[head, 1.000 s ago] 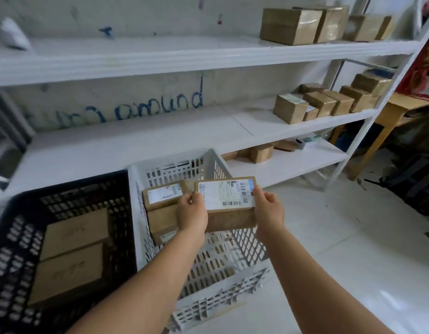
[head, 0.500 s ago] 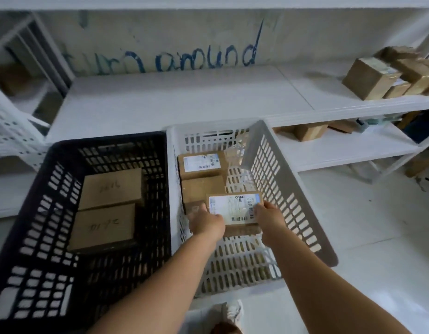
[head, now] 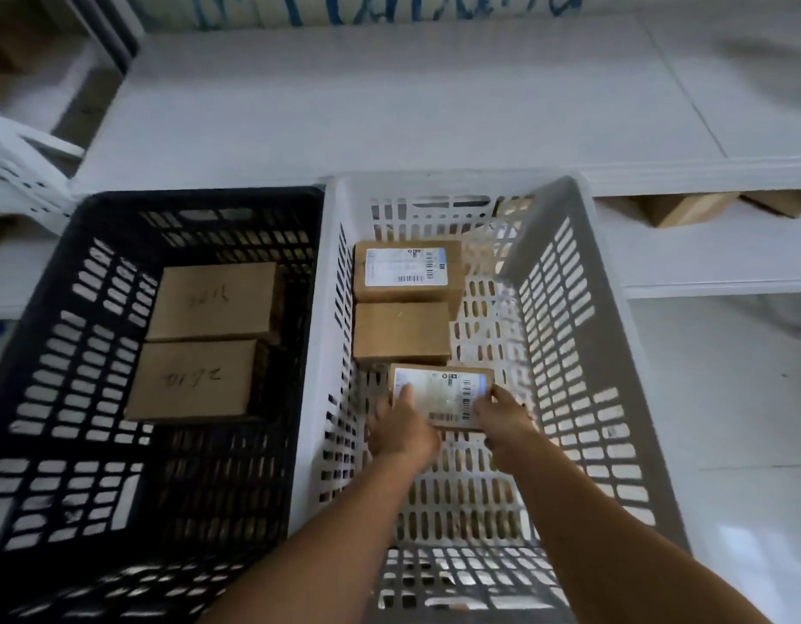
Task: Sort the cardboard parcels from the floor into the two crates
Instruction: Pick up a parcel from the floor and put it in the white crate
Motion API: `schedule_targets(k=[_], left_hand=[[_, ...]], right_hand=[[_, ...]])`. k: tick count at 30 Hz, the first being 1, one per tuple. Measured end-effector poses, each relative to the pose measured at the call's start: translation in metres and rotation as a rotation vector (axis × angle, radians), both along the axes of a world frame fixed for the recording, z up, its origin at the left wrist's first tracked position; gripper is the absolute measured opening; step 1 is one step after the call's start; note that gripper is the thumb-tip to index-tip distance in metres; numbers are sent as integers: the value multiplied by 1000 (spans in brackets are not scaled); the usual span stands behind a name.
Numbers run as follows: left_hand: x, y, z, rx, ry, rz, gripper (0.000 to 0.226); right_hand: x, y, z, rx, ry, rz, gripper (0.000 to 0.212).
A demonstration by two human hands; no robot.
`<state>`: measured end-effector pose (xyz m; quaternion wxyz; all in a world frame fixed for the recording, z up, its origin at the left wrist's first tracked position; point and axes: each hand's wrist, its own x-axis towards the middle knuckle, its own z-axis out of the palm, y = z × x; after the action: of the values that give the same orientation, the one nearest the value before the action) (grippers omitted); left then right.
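Both bare forearms reach forward and down from the near edge, running almost side by side and drawing closer together toward the wrists. The left hand [head: 400, 427] is seen from the back, knuckles up, its fingers curled over the left end of a small labelled parcel [head: 443, 396] with the thumb lying across the label. The right hand [head: 502, 416] is a little to the right, also back-up, fingers closed on the parcel's right end. The two hands are apart, the parcel pinched between them.
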<state>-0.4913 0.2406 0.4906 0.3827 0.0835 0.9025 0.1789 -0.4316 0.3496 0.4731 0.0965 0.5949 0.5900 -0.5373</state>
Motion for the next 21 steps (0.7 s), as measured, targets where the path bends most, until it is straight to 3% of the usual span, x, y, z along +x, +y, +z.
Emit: schedule_targets(k=[4, 13, 21], left_hand=[[0, 3, -7, -34, 81, -47, 70], [-7, 0, 1, -103, 123, -172, 86], [-7, -8, 5, 4, 123, -152, 71]], right_hand=[[-11, 3, -8, -9, 20, -11, 48], [-42, -22, -7, -95, 41, 19, 54], [-31, -22, 15, -126, 99, -51, 61]])
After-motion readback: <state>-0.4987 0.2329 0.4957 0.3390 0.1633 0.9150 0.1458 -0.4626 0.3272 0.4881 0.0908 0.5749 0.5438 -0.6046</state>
